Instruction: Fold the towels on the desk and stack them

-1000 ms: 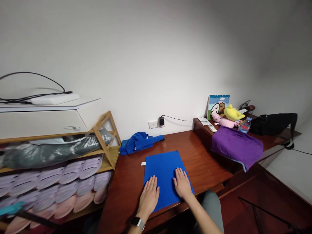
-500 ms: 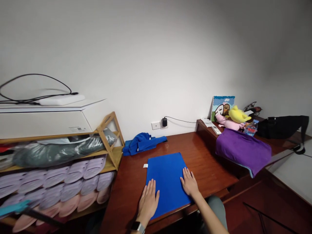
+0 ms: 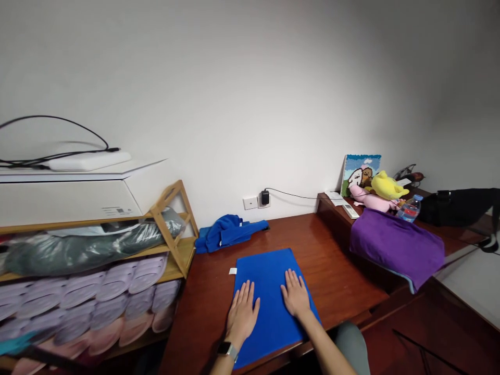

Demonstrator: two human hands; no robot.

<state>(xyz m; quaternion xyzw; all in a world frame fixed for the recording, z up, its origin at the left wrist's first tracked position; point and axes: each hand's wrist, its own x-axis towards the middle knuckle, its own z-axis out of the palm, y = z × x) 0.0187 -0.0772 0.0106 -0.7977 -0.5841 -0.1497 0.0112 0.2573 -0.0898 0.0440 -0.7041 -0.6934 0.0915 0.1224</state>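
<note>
A blue cloth [image 3: 269, 291] lies spread flat on the brown wooden table [image 3: 332, 271], a small white tag [image 3: 233, 271] sticking out from its left edge. My left hand [image 3: 242, 312] rests palm down on the cloth's left side, fingers stretched out; a watch [image 3: 227, 350] is on that wrist. On the right side of the same cloth, my right hand [image 3: 296, 296] lies flat with its fingers extended. Neither hand grips anything. Behind them, near the wall, sits a crumpled blue cloth [image 3: 228, 233].
To the left stands a wooden rack [image 3: 183, 255] with lilac slippers [image 3: 84, 289] and a white box [image 3: 70, 200]. A purple cloth [image 3: 396, 247] hangs over the raised ledge at right, near plush toys [image 3: 386, 185], a bottle [image 3: 410, 208] and a remote [image 3: 350, 210]. A charger [image 3: 265, 197] is in the wall socket.
My right hand has slid left, inward from the blue cloth's right edge. My left hand has moved slightly up and right on it. The camera view has shifted a little.
</note>
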